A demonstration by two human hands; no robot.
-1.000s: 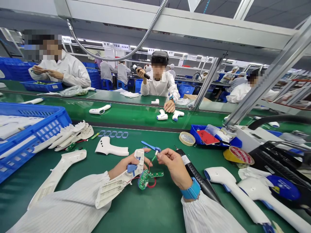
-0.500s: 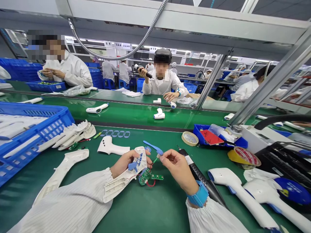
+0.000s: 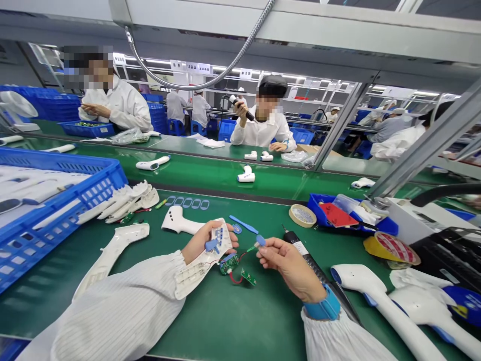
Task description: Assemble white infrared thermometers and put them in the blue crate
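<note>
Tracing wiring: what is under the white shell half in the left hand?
Two green circuit boards with red wire show just below the white shell half; its far face, against the left hand, is hidden.

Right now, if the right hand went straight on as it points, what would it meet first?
Likely the blue strip lying on the mat just beyond the right hand, which pinches a blue-tipped part. Its height is unclear, so it might pass over.

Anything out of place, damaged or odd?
Nothing looks damaged or spilled. The green circuit boards sit loose on wires outside the white shell half in the left hand; the right hand pinches a blue part.
</note>
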